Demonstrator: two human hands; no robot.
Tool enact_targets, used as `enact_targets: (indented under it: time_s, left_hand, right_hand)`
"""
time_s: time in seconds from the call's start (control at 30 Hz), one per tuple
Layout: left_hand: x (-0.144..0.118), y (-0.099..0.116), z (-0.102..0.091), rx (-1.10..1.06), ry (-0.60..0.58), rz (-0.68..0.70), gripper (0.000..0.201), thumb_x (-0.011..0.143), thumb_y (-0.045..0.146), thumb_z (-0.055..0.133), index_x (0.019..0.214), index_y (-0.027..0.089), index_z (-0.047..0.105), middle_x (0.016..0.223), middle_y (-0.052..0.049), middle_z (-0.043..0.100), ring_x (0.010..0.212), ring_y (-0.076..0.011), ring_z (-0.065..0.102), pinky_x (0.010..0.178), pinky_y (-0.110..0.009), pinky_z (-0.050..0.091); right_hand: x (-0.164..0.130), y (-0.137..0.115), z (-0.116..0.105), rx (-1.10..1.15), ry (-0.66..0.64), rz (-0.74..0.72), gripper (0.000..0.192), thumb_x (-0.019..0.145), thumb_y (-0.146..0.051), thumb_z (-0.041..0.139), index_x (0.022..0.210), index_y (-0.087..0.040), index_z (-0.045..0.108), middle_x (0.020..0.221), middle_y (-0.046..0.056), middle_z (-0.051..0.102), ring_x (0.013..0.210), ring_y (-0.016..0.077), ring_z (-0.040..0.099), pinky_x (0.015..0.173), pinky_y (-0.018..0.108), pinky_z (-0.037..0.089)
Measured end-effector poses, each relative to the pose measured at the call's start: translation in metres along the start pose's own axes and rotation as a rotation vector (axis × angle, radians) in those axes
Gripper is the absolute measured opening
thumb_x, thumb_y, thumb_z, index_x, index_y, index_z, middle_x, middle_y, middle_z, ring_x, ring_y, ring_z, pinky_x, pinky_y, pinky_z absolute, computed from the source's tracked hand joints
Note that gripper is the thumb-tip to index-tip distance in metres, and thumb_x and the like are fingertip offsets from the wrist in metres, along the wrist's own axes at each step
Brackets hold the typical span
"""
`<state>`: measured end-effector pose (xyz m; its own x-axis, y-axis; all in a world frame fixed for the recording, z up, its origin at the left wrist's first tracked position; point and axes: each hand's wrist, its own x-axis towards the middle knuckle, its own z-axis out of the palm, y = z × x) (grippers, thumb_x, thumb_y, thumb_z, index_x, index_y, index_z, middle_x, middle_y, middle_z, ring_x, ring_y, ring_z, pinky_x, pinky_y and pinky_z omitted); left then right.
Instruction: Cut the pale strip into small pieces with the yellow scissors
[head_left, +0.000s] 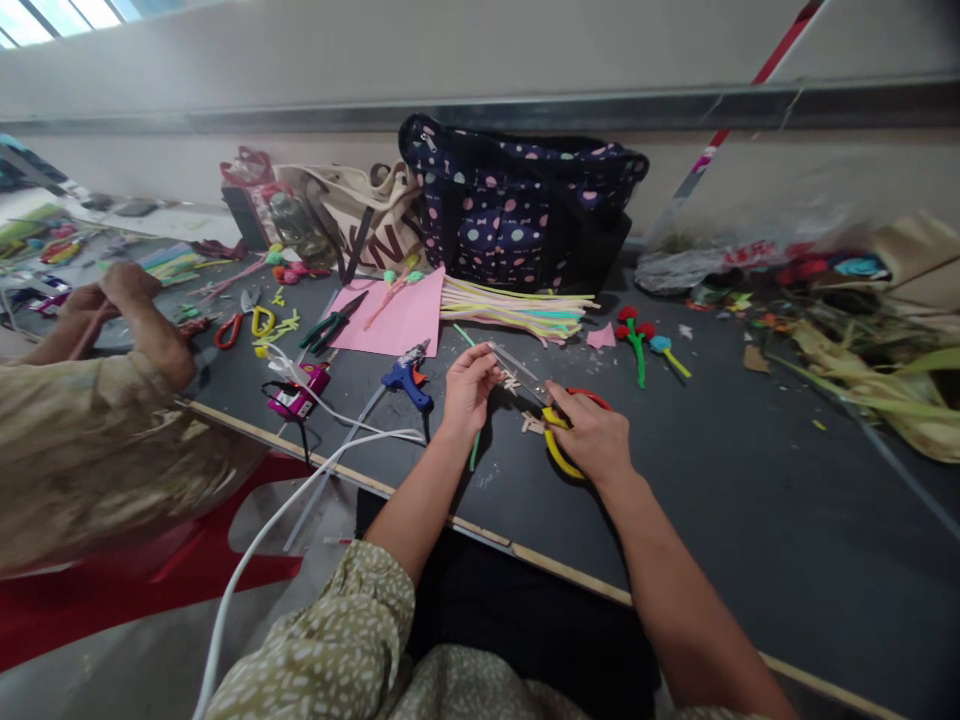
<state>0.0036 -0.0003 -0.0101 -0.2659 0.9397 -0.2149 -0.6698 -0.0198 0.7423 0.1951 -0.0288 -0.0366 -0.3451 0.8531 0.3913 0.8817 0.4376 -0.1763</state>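
Note:
My right hand (pixel 592 435) grips scissors (pixel 559 440) with yellow and red handle loops; the metal blades point up-left toward my left hand (pixel 466 385). My left hand pinches a small pale strip at the blade tips, with a green pipe cleaner (pixel 475 448) running down below it. Small pale cut pieces (pixel 532 424) lie on the dark table (pixel 750 480) between my hands.
A blue glue gun (pixel 405 378) with white cord lies left of my hands, by pink paper (pixel 401 315), pliers (pixel 330 325) and a pipe cleaner bundle (pixel 517 308). Red pipe-cleaner flowers (pixel 636 335) lie to the right. Bags (pixel 517 210) stand behind. Another person's hands (pixel 112 295) work at left.

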Motion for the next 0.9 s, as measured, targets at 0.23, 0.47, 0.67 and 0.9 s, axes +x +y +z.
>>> enact_targets:
  time_s: [0.23,0.47,0.67,0.9]
  left_hand:
    - [0.0001,0.0000,0.0001,-0.009,0.014,-0.003,0.030,0.055,0.017,0.081,0.081,0.017,0.067,0.062,0.005,0.061,0.051,-0.0047,0.055,0.058,-0.020,0.049]
    - [0.0014,-0.0013,-0.0012,-0.004,0.003,0.009,0.032,0.055,0.019,0.083,0.083,0.017,0.067,0.064,0.005,0.062,0.051,-0.0044,0.056,0.057,-0.020,0.048]
    - [0.0015,-0.0018,-0.0026,-0.014,-0.002,0.024,0.031,0.055,0.019,0.083,0.082,0.016,0.068,0.064,0.005,0.063,0.050,-0.0039,0.055,0.056,-0.019,0.049]
    - [0.0024,-0.0026,-0.0037,-0.004,-0.001,0.029,0.030,0.056,0.020,0.083,0.082,0.015,0.068,0.064,0.005,0.064,0.050,-0.0035,0.055,0.055,-0.018,0.048]
  right_hand:
    - [0.0006,-0.0012,-0.0009,-0.014,-0.003,0.008,0.042,0.087,-0.036,0.051,0.126,-0.027,0.062,0.088,0.001,0.072,0.072,0.0135,0.060,0.056,0.026,0.031]
    - [0.0005,-0.0028,-0.0018,-0.029,0.009,-0.004,0.040,0.087,-0.034,0.050,0.124,-0.029,0.063,0.086,0.000,0.071,0.070,0.0131,0.059,0.057,0.027,0.030]
    - [0.0003,-0.0014,-0.0001,-0.053,0.017,-0.018,0.039,0.087,-0.033,0.052,0.124,-0.028,0.063,0.085,0.000,0.071,0.070,0.0126,0.059,0.057,0.026,0.029]
    - [0.0001,-0.0011,0.0005,-0.042,-0.033,-0.001,0.041,0.084,-0.031,0.055,0.124,-0.028,0.063,0.088,0.000,0.071,0.070,0.0128,0.059,0.057,0.026,0.030]
